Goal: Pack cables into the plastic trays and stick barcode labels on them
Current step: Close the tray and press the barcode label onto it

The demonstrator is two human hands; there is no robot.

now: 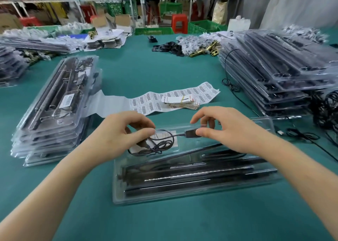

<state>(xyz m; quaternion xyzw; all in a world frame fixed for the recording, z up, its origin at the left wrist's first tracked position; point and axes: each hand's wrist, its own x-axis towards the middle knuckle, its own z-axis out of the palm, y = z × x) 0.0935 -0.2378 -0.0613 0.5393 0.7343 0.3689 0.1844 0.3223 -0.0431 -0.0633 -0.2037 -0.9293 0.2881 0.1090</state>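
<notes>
Green-covered worktop (pixel 146 72) in a cluttered packing room, shelves and red stools way at the back. Both hands are up over the far-left part of a clear plastic tray (pixel 146 199) right in front.

Left hand (pixel 117 131) has thumb and fingertips closed in a narrow pinch on the thin black cable (pixel 161 145). The rest of the cord sags below it in a loose tangle, over a white patch in the tray. Right hand (pixel 225 129) pinches the USB plug (pixel 190 133) between thumb and index finger, and its other fingers are only loosely curled.

The stretch of cable between the two hands runs pretty much left to right, with the plug at the right-hand end. The tray's long axis also runs left-right, its right end angled a bit away from the person, and long black bars lie lengthwise inside.

Just past the hands there's a barcode label sheet (pixel 175 95) lying flat with a banded bundle of tags (pixel 181 102) on it. Filled trays are stacked on the left (pixel 54 112) and on the right (pixel 274 79), and loose cables (pixel 300 135) lie near the right stack.
</notes>
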